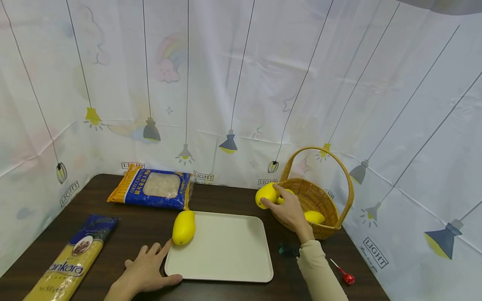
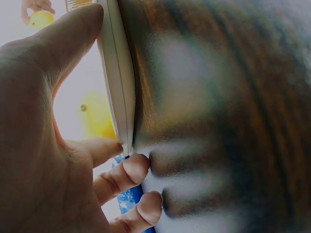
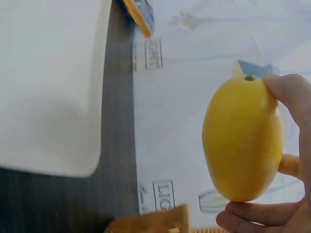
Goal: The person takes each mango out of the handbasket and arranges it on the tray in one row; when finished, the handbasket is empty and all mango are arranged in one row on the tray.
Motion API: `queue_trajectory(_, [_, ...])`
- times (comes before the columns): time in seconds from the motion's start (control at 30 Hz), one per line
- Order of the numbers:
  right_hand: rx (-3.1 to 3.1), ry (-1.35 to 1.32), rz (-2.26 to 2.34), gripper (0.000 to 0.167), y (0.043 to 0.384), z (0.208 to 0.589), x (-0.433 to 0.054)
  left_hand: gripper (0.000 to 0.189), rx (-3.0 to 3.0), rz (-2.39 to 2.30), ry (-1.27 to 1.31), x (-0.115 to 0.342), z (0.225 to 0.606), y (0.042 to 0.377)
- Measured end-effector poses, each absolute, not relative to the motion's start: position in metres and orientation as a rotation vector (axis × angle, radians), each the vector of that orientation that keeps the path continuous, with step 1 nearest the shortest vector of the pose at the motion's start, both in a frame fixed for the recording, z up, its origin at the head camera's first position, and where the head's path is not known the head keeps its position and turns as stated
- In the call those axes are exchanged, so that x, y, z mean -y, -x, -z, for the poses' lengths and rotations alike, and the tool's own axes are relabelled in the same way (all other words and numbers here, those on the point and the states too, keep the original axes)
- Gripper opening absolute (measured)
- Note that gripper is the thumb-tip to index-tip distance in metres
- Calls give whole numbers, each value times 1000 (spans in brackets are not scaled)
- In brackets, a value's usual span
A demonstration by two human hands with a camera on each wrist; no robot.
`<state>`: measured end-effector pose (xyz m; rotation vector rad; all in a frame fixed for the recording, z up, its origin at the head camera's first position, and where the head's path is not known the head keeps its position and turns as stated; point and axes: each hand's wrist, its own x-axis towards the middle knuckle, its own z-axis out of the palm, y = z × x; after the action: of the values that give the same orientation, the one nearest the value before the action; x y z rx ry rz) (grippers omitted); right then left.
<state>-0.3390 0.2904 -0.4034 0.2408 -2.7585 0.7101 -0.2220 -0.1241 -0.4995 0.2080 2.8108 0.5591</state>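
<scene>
Head: R hand pinches yellow mango near basket; L hand spread at L edge of tray, 2nd mango on its far L corner. L wrist: thumb + index tip touch tray rim. R wrist: mango held btwn thumb & fingers (green stem dot showing).

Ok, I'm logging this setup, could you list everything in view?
table: one, dark brown, lower view
tray: one, white, table's middle
basket: one, tan, table's far right
fruit: four, yellow; one each on tray, in right hand, partly behind it, in basket
pasta bag: one, blue and orange, far left
long pasta pack: one, yellow and blue, near left
lollipop: one, red, near right
unclear item: one, dark green, by sleeve
backdrop: one, white, printed, behind table
unclear shape: one, grey, top right corner
left hand: one, bare, at tray's left edge
right hand: one, bare, holding a fruit
sleeve: one, cream, right arm
</scene>
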Motion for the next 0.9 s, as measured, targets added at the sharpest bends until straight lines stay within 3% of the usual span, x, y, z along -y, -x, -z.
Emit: queue_trajectory(0.9, [2850, -394, -881, 79, 329, 444, -209, 116, -2798, -570, -202, 123, 497, 221])
